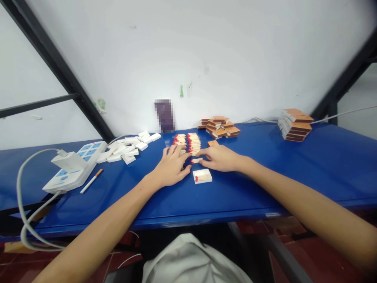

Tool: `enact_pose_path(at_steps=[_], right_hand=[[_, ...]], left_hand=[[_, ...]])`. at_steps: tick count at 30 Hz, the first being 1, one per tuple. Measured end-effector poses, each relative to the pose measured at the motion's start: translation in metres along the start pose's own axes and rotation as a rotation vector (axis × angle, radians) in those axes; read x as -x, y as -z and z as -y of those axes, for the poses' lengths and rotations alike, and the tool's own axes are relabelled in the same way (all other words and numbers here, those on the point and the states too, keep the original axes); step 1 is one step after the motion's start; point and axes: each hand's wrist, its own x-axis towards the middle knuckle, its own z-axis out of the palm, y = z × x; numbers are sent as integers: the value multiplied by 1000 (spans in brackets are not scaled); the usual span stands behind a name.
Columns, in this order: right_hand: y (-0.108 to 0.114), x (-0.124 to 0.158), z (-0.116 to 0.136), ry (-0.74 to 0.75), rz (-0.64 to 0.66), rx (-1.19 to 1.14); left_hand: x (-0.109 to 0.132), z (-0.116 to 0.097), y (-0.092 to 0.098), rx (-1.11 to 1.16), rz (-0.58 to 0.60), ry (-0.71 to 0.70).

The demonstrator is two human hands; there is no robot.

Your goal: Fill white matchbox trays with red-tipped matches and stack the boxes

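Note:
My left hand (pixel 172 168) lies over the near end of the left pile of red-tipped matches (pixel 180 139), fingers spread and partly covering it. A second pile of matches (pixel 193 144) lies just to its right. Thumb and forefinger of my right hand (pixel 220 158) close around a few matches (pixel 196 160) in front of that pile; the exact contact is hard to see. Nearer to me is a white matchbox tray (pixel 202 170) with several matches along its near side. An orange matchbox cover (pixel 212 143) shows partly behind my right hand.
White matchbox trays (pixel 125 148) lie heaped at left, by a power strip (pixel 85 159) with a plugged-in charger and a cigarette (pixel 91 181). Orange matchboxes (pixel 219 126) are piled at the back, and a stack of matchboxes (pixel 295 125) stands far right. A pixelated dark object (pixel 165 115) leans on the wall.

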Motion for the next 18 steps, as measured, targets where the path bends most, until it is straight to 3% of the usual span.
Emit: enact_pose_path(at_steps=[18], right_hand=[[1, 0, -1, 10, 37, -35]], left_hand=[[-1, 1, 0, 5, 14, -25]])
